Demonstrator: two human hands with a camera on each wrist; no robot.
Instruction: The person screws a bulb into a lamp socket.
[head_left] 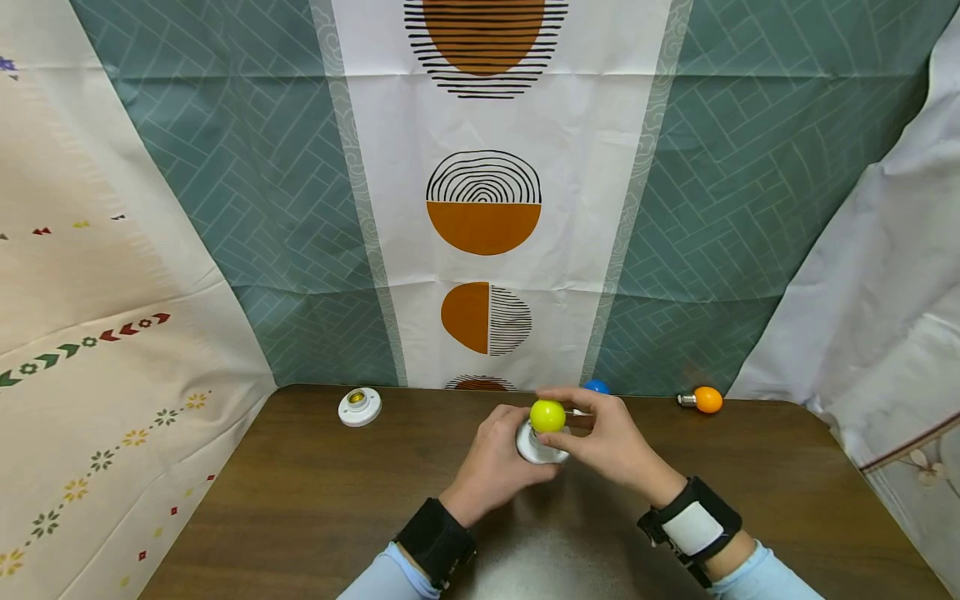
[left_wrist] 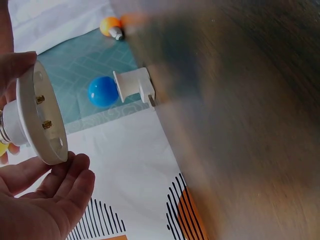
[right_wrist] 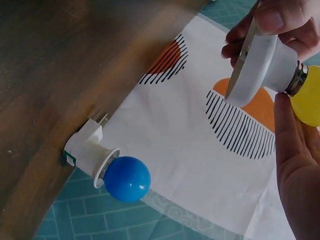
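Above the table, my left hand [head_left: 491, 457] grips a round white lamp holder [head_left: 534, 451] by its base. In the left wrist view the underside of the lamp holder [left_wrist: 44, 117] shows two brass screws. My right hand [head_left: 611, 437] pinches a yellow light bulb [head_left: 548, 416] between thumb and fingers. The right wrist view has the yellow bulb [right_wrist: 309, 97] in line with the holder's mouth, and part of its metal screw cap shows between glass and holder.
A second white lamp holder [head_left: 360, 407] lies at the table's back left. Behind my right hand, a blue bulb [right_wrist: 127, 179] sits in a white plug-in socket [right_wrist: 90, 150]. An orange bulb [head_left: 707, 400] lies at the back right. Patterned cloth [head_left: 480, 333] hangs along the back edge.
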